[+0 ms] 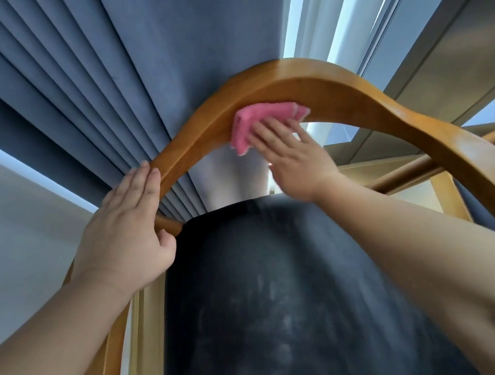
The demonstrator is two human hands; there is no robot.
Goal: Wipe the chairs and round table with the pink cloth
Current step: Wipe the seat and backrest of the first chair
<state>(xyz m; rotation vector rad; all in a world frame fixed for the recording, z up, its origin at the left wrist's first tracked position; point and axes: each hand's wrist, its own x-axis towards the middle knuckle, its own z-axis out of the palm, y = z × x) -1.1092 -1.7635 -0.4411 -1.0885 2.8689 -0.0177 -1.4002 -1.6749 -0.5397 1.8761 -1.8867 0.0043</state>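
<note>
Pink cloth (245,130) on rail (337,89) centre under my right hand (295,156), fingers flat; left hand (126,230), fingers flat, braces rail's left. Early, I reckon: table unseen.

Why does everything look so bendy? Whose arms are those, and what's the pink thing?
The picture comes from a small camera worn on a person's head, looking down, so you see that person's own two arms reaching out. Its wide lens bends the view, which is why it looks odd. The brown curved bar is the top rail of a wooden chair, and the dark part below it is the chair's cushion. The right hand presses a pink cloth against the rail with straight fingers, to wipe it. The left hand lies flat against the rail further left and holds nothing. Behind the chair hangs a blue curtain.
</note>
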